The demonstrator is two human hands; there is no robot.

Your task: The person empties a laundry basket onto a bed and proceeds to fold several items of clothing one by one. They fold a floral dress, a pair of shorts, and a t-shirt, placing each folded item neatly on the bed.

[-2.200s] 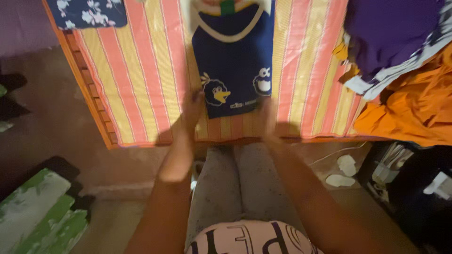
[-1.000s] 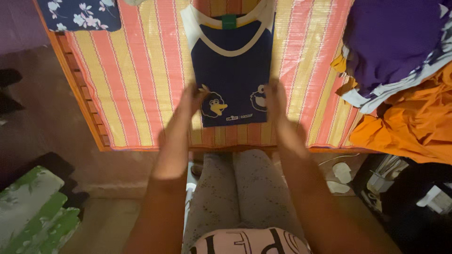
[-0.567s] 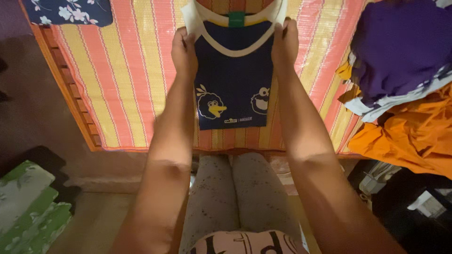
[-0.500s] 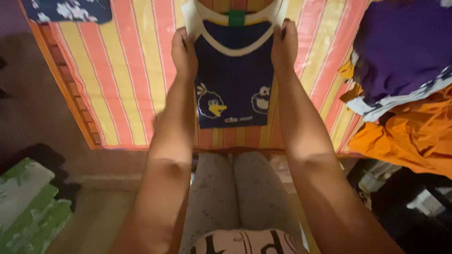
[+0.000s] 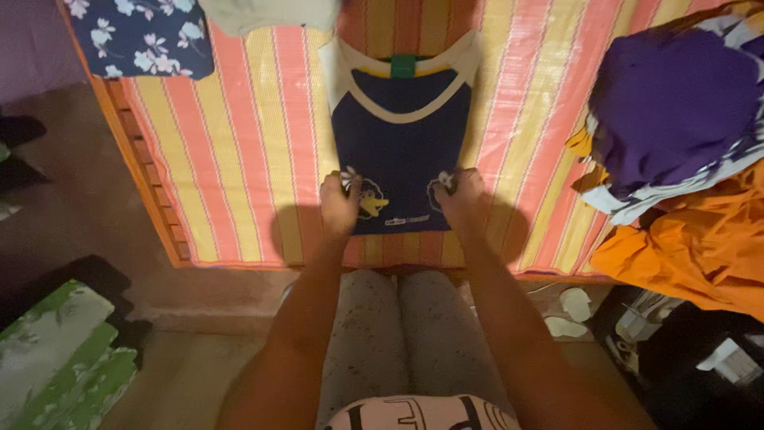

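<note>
A navy shirt [image 5: 402, 139] with a cream collar band, a green neck tag and cartoon bird prints lies folded into a narrow strip on a striped pink and yellow mat [image 5: 239, 135]. My left hand [image 5: 340, 205] grips the shirt's lower left corner. My right hand [image 5: 460, 199] grips the lower right corner, with a bit of fabric bunched in the fingers. Both hands sit at the hem, close to the mat's near edge.
A heap of purple and orange clothes [image 5: 684, 151] fills the right side of the mat. A dark floral cloth [image 5: 143, 36] and a pale cloth [image 5: 267, 12] lie at the far left. Below the wooden bed edge [image 5: 143, 171] are floor, a green patterned item [image 5: 56, 350] and my legs.
My hands have come down from the shirt's collar end to its hem and now hold the two lower corners. The view has shifted slightly.
</note>
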